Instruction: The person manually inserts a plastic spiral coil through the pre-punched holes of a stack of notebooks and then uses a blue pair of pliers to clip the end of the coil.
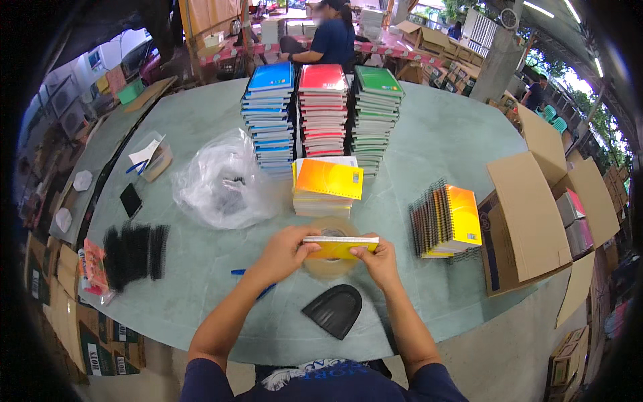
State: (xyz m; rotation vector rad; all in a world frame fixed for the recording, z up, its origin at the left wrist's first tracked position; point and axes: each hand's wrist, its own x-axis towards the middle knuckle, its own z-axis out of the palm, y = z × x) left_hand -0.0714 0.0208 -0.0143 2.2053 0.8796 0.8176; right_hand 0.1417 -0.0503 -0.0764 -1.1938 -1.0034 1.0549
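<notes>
Between my two hands is a small pad of paper with a yellow cover (335, 250), its white page edges turned upward. My left hand (284, 251) grips its left end. At its right end, my right hand (377, 258) pinches it with the thumb on the cover. Under the pad lies a wide round tan ring (328, 269), perhaps a roll of tape. Just beyond stands a stack of orange-yellow pads (328, 179). A black dome-shaped piece (335, 312) lies nearer to me. Something blue, perhaps a pen (238, 272), is partly hidden by my left forearm.
Tall stacks of blue (273, 77), red (323, 79) and green notebooks (378, 80) stand at the back. Coil-bound yellow notebooks (462, 214) and an open carton (529, 214) are right. Left are a plastic bag (224, 181), black coils (134, 254) and a phone (131, 199).
</notes>
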